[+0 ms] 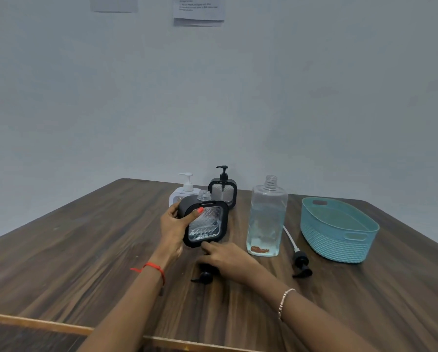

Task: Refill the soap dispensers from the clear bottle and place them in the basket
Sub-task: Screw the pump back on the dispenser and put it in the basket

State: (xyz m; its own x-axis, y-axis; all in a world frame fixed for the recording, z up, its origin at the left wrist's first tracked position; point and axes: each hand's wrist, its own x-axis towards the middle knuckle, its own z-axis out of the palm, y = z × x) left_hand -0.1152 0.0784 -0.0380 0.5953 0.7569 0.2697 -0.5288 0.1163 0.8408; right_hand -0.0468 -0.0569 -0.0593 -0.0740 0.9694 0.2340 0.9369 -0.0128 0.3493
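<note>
Dispenser point(205, 224) just left of the clear bottle point(266, 217), is it slippery?

Reply: Probably. Smooth, rigid, light, neck open. Left hand point(173, 224) grips its side, tilted above the bench point(85, 250); right hand point(228, 260) lies over a loose pump point(205, 276), grip unclear.

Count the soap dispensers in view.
3: the white dispenser and pump-topped black dispenser at the back, the open black dispenser gripped by the left hand; none looks hidden.

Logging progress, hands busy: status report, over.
Left hand grips open black dispenser, tilted. Right hand over loose pump, grip unclear. Clear bottle uncapped, upright. Basket holds no dispensers.
</note>
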